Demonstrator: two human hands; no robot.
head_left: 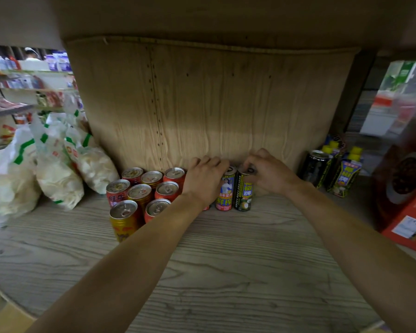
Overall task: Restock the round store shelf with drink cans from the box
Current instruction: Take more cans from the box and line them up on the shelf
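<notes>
shelf: a round grey wooden shelf (226,272) with lines in the wood. a lot of its front part is bare.
back wall: a curved brown wooden wall (214,104) stands up at the back of the shelf.
red and gold cans: a bunch of short red and gold metal cans (139,192) stands close together on the shelf, left of the middle, near the wall. all are upright with their silver tops up.
two tall cans: a tall yellow and red metal can (225,195) and a tall black and green metal can (243,198) stand side by side, touching, just right of the bunch.
right hand: the right hand (271,174) is on the black and green one. its fingers (249,164) are bent and pinch the top rim of that can.
left hand: the left hand (203,182) lies over the right edge of the bunch, just beside the yellow and red can. its fingers are bent down at the back. i cannot tell if they hold a can or only rest there.
bags: white plastic bags (58,169) full of pale snacks lean on the far left of the shelf.
right side: a black can (315,167) and some yellow-topped drink cartons (345,176) stand well apart from the tall cans.
box: a big red cardboard box (408,188) sits at the right edge.
</notes>
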